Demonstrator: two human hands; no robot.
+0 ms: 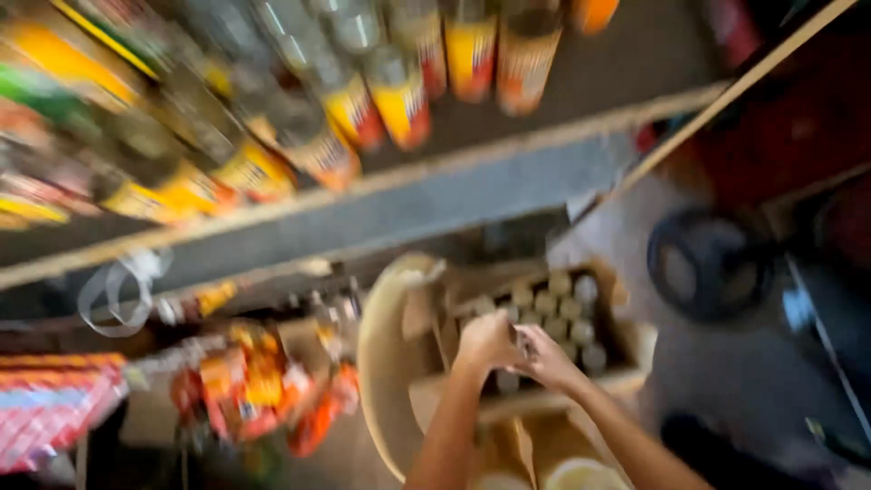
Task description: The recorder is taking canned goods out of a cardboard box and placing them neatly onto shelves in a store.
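Shop aisle floor (753,381), grey and pretty blurry, is showing under everything since the camera is swinging. Nearest to the viewer, a pale round lid or tub (581,474) is peeking in at the bottom edge, just right of the forearms. Both arms are reaching up from there into an open cardboard box (626,349) that's sitting on the floor with its flaps standing out. The left hand (485,343) is curling down over the near row of bottles (553,304), fingers bent, but the blur makes it impossible to tell if it's actually gripping one. The right hand (544,358) is pressing in right beside it, touching it, fingers also bent around something between the two hands; can't tell what. Bottles in the box are standing upright in tight rows, pale caps facing up.

Left of the box, a heap of orange and red snack packets (249,386) is hanging low. Off to the right, a dark round fan-like thing (708,263) is sitting on the floor. Farthest up, a shelf (408,204) is carrying bottles with yellow and red labels (399,100).
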